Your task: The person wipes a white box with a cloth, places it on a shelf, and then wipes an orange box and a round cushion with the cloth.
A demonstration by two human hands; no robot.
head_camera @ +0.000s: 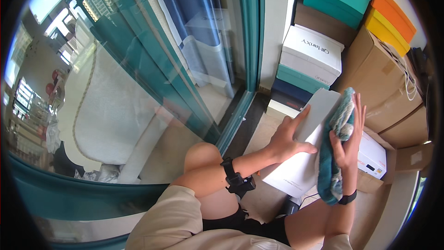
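A long white cardboard box (301,170) is held tilted above my lap, with small print near its lower end. My left hand (286,142) grips it from the left, thumb and index finger spread over its faces. Against the box's right side, my right hand (349,146) presses a folded teal-and-white plush cloth (326,173). The thumb lies over the cloth and the other fingers stretch along its outer side. The cloth hides most of that side of the box.
Stacked shoe boxes (308,57) stand ahead, beside large brown cartons (367,76). Orange and yellow boxes (388,29) sit on top. A white box (373,154) rests in an open carton at right. Teal-framed glass sliding doors (255,41) line the left. A dark device (289,206) lies below the held box.
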